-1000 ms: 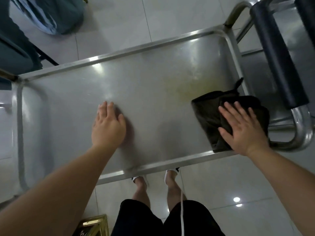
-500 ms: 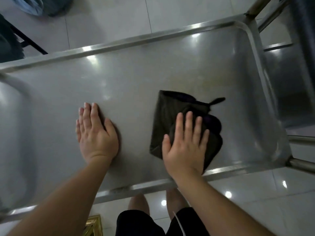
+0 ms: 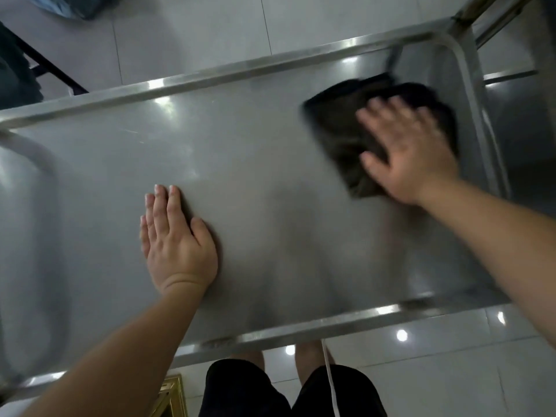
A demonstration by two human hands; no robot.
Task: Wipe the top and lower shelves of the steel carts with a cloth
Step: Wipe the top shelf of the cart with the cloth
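The steel cart's top shelf (image 3: 255, 164) fills most of the head view, a flat tray with a raised rim. A dark folded cloth (image 3: 340, 127) lies on the shelf near its far right corner, blurred by motion. My right hand (image 3: 412, 152) presses flat on the cloth, fingers spread and pointing away from me. My left hand (image 3: 174, 242) rests flat and bare on the shelf left of centre, fingers together, holding nothing. The lower shelf is hidden under the top one.
The cart's tubular handle (image 3: 33, 164) curves along the left end. A second steel frame (image 3: 508, 76) stands just past the right rim. Dark furniture (image 3: 18, 70) sits on the tiled floor at the far left. My legs (image 3: 288, 389) stand against the near rim.
My right hand has slid the cloth from the shelf's middle near edge out toward the far right corner. The left hand has stayed planted in the same spot.
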